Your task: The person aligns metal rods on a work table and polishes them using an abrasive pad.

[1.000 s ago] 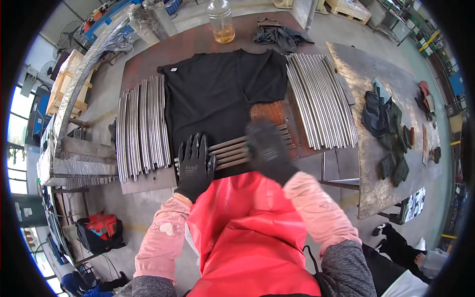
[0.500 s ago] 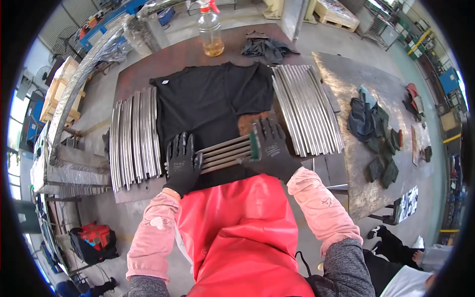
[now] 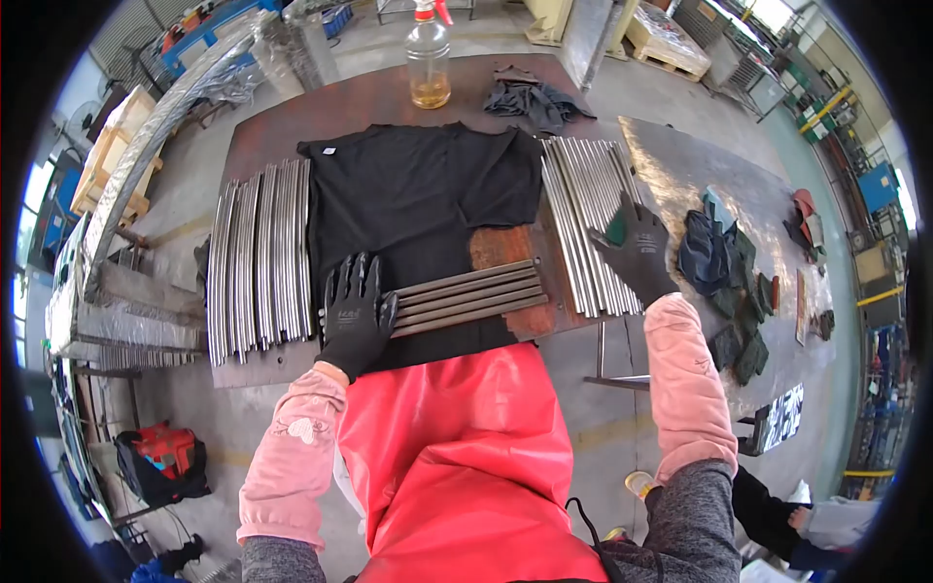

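Observation:
My left hand [image 3: 355, 316], in a black glove, lies flat with fingers spread over the left ends of several metal tubes [image 3: 471, 299]. These tubes lie side by side, crosswise in front of me, partly on a black T-shirt [image 3: 389, 194]. Over on the right, my gloved right hand [image 3: 641, 248] is above a stack of metal tubes [image 3: 583, 214]. A small green piece, apparently cloth [image 3: 615, 231], shows between its thumb and fingers; whether the hand touches the stack I cannot tell. Another stack of tubes [image 3: 260, 257] lies left of the shirt.
A spray bottle [image 3: 429, 68] with amber liquid stands at the back of the table [image 3: 292, 107], near a dark rag [image 3: 530, 97]. On the adjoining table at right [image 3: 671, 155] lie several dark cloth pieces [image 3: 708, 248]. Someone's arm and legs [image 3: 777, 515] show at lower right.
My right hand has left the crosswise tubes and moved right to the right stack, carrying the green piece. My left hand stays on the tubes' left ends.

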The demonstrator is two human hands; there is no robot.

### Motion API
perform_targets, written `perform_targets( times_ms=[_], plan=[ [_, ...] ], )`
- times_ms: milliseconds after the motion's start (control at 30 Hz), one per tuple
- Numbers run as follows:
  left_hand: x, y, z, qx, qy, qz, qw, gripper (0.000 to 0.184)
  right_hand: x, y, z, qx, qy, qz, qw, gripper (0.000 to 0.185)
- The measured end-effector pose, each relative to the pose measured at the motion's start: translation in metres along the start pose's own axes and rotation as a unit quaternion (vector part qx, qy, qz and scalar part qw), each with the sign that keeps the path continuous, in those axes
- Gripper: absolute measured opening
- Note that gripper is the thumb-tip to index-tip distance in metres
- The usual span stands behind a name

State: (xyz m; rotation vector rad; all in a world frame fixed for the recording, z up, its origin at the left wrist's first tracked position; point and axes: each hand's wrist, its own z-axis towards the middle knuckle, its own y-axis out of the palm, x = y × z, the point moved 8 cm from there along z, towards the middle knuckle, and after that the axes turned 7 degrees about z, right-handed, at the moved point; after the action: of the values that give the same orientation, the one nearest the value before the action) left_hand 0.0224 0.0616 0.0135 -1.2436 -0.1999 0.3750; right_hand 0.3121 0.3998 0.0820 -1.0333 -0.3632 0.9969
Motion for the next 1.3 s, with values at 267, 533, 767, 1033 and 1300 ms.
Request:
perform_targets(
  times_ms=[267, 533, 767, 1033, 1300],
  plan=[
    [0.005, -0.010, 0.004, 0.029, -0.006, 0.028, 0.999, 0.061, -0.111, -0.001, 0.001, -0.083, -0.135, 0.058, 0.986, 0.081],
    [0.006, -0.002, -0.008, 0.026, -0.072, -0.017, 0.997, 0.061, -0.173, 0.054, -0.030, -0.213, -0.298, 0.129, 0.922, 0.080],
    [0.009, -0.010, 0.005, 0.039, -0.020, -0.045, 0.998, 0.064, -0.173, 0.032, -0.060, -0.295, -0.255, 0.013, 0.921, 0.079],
    [0.008, -0.014, 0.005, 0.068, 0.030, -0.072, 0.995, 0.064, -0.194, 0.037, -0.096, -0.305, -0.258, -0.120, 0.909, 0.076],
    [0.005, -0.010, 0.002, 0.047, 0.024, -0.086, 0.995, 0.063, -0.197, 0.042, -0.114, -0.290, -0.262, -0.140, 0.910, 0.068]
  ],
)
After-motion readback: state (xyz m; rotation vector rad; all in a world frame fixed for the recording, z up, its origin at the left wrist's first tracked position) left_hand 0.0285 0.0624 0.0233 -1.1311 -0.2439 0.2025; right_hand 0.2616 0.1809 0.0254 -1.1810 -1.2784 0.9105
